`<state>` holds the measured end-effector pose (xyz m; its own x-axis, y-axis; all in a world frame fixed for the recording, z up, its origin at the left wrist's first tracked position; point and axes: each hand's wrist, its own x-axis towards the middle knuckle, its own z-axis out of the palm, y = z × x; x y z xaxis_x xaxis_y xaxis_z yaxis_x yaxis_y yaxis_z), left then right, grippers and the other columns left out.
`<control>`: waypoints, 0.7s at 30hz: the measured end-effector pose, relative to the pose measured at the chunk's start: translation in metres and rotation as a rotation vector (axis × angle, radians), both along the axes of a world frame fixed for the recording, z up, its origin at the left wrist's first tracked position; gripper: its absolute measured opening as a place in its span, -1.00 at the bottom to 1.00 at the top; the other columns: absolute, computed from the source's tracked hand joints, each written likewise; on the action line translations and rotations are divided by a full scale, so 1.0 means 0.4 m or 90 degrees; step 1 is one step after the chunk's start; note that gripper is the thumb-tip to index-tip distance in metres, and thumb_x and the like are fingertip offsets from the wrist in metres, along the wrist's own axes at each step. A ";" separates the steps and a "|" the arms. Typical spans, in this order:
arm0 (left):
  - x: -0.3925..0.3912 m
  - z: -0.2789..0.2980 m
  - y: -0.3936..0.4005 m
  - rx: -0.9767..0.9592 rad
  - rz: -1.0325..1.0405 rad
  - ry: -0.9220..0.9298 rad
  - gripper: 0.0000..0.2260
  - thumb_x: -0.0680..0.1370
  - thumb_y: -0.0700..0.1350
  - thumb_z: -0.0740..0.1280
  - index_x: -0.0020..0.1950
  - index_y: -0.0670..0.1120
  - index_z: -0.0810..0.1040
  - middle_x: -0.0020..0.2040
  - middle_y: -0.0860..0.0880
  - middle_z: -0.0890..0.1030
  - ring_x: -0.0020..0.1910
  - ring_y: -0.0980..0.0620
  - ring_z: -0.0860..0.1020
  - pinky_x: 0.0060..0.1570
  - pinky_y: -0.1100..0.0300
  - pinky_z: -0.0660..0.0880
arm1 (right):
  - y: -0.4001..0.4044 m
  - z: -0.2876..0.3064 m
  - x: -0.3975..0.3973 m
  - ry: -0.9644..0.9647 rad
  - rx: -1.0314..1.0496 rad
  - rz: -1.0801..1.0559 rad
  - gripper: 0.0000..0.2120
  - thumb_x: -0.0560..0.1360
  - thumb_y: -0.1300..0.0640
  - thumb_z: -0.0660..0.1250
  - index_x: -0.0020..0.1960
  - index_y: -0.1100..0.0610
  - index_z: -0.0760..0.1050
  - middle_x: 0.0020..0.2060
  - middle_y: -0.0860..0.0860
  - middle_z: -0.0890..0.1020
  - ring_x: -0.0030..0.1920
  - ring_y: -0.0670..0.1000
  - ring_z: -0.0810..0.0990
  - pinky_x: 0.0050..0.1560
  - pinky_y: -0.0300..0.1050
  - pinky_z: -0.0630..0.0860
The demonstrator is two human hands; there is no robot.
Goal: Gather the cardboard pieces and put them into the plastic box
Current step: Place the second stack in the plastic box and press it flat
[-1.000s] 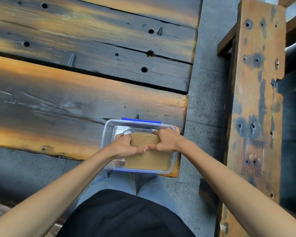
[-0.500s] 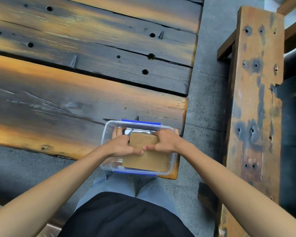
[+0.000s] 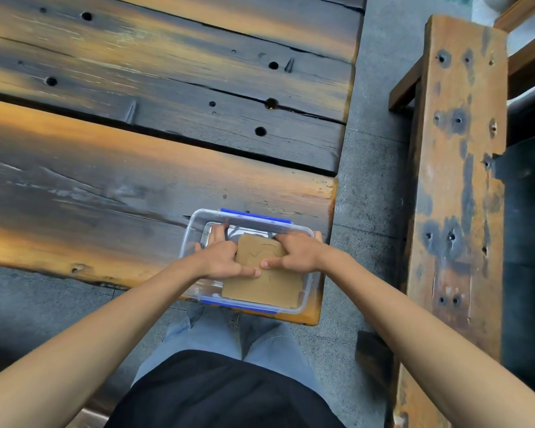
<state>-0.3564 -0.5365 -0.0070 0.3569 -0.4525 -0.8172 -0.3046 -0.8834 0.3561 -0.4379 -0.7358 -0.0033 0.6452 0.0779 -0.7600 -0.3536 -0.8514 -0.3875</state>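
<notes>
So the clear plastic box [image 3: 188, 242] with the blue clips is sitting at the lower middle of the frame, right on the near corner of a dark, weathered wooden table [image 3: 136, 180] full of old bolt holes. Its near edge lines up with the plank's edge, just above the person's knees.

Inside the box is a brown cardboard piece [image 3: 266, 285], lying a bit tilted, with its near end resting against the near wall and the far end propped up higher. There's a faint curved line cut or drawn on its top face. It looks like there might be more than one sheet stacked there, but honestly I can't tell from this angle.

Both hands are down in the box. The left hand [image 3: 218, 262] is on the left edge of the cardboard, thumb laid flat across the top face, fingers curled over the far left side. The right hand [image 3: 295, 254] mirrors it on the right edge, thumb pointing inward on top, fingers wrapped over the far right corner. The two thumb tips nearly meet in the middle of the sheet. So both are closed on the cardboard, pinching it from each side.

On the right side of the frame there's a rusty-looking wooden bench [image 3: 457, 180], standing apart from the table, with grey concrete floor [image 3: 374, 118] between them.
</notes>
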 end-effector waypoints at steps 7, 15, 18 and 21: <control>0.013 0.009 0.004 -0.003 -0.029 0.004 -0.19 0.36 0.46 0.37 0.46 -0.01 0.47 0.61 -0.15 -0.08 0.63 -0.16 -0.09 0.53 -0.33 0.08 | -0.002 -0.002 -0.011 -0.020 -0.010 0.012 -0.25 0.40 -0.50 0.20 0.30 0.06 0.49 0.24 0.06 0.57 0.25 0.11 0.49 0.36 0.26 0.32; 0.033 0.001 0.027 -0.049 -0.032 0.014 -0.38 0.37 0.44 0.40 0.15 -0.03 0.66 0.57 -0.10 0.01 0.60 -0.09 -0.07 0.56 -0.05 0.13 | 0.007 0.019 -0.002 -0.015 -0.041 0.019 -0.26 0.37 -0.53 0.24 0.36 -0.08 0.50 0.24 0.00 0.60 0.29 0.09 0.49 0.18 0.18 0.22; 0.031 -0.001 0.024 -0.039 -0.037 0.013 -0.33 0.35 0.45 0.39 0.15 -0.07 0.67 0.54 -0.09 0.04 0.58 -0.10 -0.05 0.55 -0.06 0.15 | 0.010 0.023 -0.002 -0.010 -0.044 0.009 -0.27 0.37 -0.52 0.25 0.35 -0.08 0.50 0.24 0.00 0.60 0.29 0.09 0.49 0.20 0.19 0.22; 0.031 0.003 0.023 -0.038 -0.053 0.009 -0.34 0.35 0.45 0.39 0.15 -0.05 0.68 0.52 -0.12 0.05 0.57 -0.14 -0.04 0.55 -0.06 0.15 | 0.011 0.029 0.000 -0.006 -0.048 0.016 -0.28 0.37 -0.52 0.26 0.35 -0.09 0.51 0.24 0.00 0.60 0.30 0.09 0.49 0.22 0.21 0.23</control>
<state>-0.3439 -0.5274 -0.0057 0.3044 -0.5277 -0.7930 -0.3702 -0.8326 0.4119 -0.4379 -0.7314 0.0083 0.6511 0.0367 -0.7581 -0.3286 -0.8867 -0.3252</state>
